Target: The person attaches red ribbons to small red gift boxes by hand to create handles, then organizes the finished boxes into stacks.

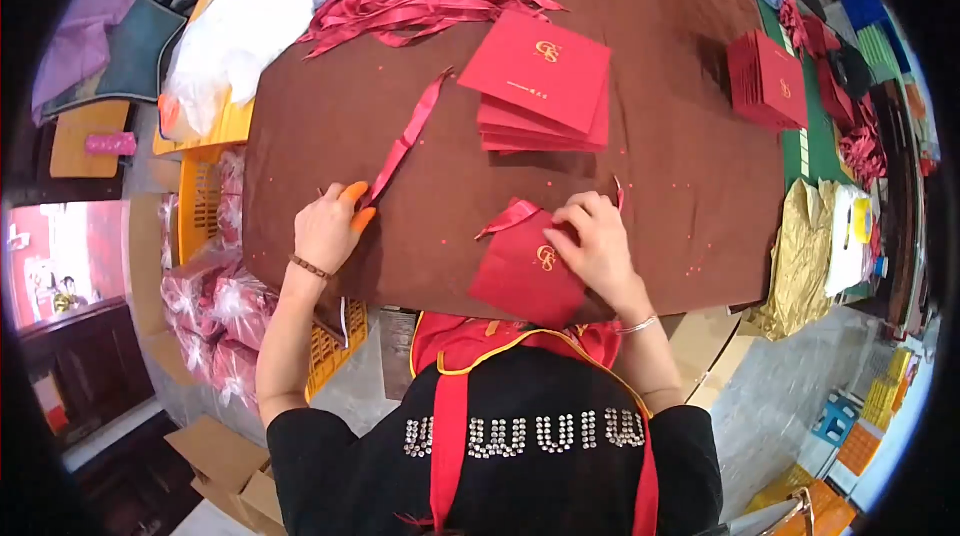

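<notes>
- Left hand [325, 231] stretches forward over the brown cloth [425, 246], orange-covered fingertips pinching the red ribbon [405, 139]!
- Right hand [595, 244] angles inward, fingers curled at the red folder's [515, 278] upper right; firm grip or light touch, can't tell.
- Hands well apart, folder nearer the right, stack of red folders [545, 81] beyond.

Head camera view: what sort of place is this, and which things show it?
Probably a small hand-finishing workshop: matching red printed pieces stacked on the table, a heap of red ribbons, and red bundles in plastic bags.
</notes>
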A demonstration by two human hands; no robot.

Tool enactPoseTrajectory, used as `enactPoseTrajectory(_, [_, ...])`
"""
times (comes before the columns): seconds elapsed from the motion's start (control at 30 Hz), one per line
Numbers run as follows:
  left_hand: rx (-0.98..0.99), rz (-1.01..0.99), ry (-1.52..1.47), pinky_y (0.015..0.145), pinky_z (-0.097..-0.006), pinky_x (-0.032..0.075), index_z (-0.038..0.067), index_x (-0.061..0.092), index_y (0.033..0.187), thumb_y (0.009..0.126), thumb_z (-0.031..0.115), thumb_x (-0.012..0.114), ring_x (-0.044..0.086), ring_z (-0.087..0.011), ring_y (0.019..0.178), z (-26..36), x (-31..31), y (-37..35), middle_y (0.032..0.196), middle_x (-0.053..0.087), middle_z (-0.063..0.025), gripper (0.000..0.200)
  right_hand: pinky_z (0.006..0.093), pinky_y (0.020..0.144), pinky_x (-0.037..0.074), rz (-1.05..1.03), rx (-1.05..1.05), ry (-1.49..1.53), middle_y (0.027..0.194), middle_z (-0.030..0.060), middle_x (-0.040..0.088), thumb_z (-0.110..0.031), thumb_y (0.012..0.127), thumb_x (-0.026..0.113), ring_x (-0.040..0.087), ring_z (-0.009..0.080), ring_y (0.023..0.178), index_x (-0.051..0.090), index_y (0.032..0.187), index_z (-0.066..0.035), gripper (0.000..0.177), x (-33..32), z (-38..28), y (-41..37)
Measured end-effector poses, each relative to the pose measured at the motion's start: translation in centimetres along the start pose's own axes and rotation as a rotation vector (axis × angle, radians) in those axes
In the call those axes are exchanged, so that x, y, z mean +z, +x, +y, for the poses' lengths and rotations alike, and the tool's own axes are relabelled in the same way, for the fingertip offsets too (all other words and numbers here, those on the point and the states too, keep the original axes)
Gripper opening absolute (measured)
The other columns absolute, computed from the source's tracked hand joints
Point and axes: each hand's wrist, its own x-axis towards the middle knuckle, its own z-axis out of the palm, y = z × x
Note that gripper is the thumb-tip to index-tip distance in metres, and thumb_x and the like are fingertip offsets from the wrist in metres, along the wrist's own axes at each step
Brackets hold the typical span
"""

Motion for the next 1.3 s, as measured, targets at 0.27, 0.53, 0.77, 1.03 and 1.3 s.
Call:
enactPoseTrajectory(0.27, [-0.015,0.380,-0.249,0.073,-0.0398,0.048,0.006,0.065,0.099,0.080,0.026,0.064,0.060,-0.0305,0.086,3.6,2.2,6.5,0.092,0.062,-0.0110,0.027,0.0337,0.079,0.045,0.015,-0.013,0.255,0.101,0.0138,0.055,-0.012,0.077,0.064,0.056,0.0289,0.087,0.063,0.099,-0.005,0.024,3.5,-1.0,3.8])
enactPoseTrajectory(0.53, [-0.064,0.543,-0.122,0.065,-0.0415,0.044,0.011,0.064,0.099,0.080,0.030,0.064,0.059,-0.0276,0.079,5.8,5.2,14.7,0.084,0.057,-0.0099,0.027,0.0235,0.064,0.045,0.190,0.501,0.178,0.077,0.0056,0.057,-0.018,0.088,0.059,0.055,0.0091,0.073,0.058,0.088,0.002,0.020,0.0,2.2,2.7])
enactPoseTrajectory(0.77, [0.044,0.562,-0.245,0.065,-0.0402,0.046,0.009,0.067,0.088,0.080,0.024,0.063,0.060,-0.0294,0.076,4.7,5.8,14.4,0.081,0.060,-0.0113,0.017,0.0274,0.065,0.047,0.128,0.526,0.531,0.077,0.0104,0.062,-0.014,0.084,0.062,0.060,0.0152,0.072,0.061,0.089,0.000,0.015,-0.1,-0.2,-0.3])
enactPoseTrajectory(1.03, [-0.171,-0.030,-1.353,0.055,-0.0196,0.044,0.003,0.062,0.108,0.087,0.008,0.055,0.055,-0.0057,0.064,6.1,3.0,6.3,0.081,0.063,-0.0023,0.023,0.0395,0.068,0.044,0.144,0.152,0.086,0.084,0.0130,0.061,-0.008,0.079,0.062,0.056,0.0308,0.077,0.064,0.090,-0.004,0.012,0.1,-0.7,-0.9])
enactPoseTrajectory(1.3, [-0.076,-0.131,-1.267,0.054,-0.0187,0.044,0.005,0.062,0.111,0.086,0.008,0.057,0.054,-0.0053,0.061,9.8,4.8,3.4,0.080,0.064,-0.0029,0.025,0.0360,0.077,0.045,0.099,0.260,0.208,0.086,0.0133,0.060,-0.008,0.084,0.058,0.057,0.0303,0.085,0.062,0.098,-0.002,0.017,1.0,-0.3,-1.4])
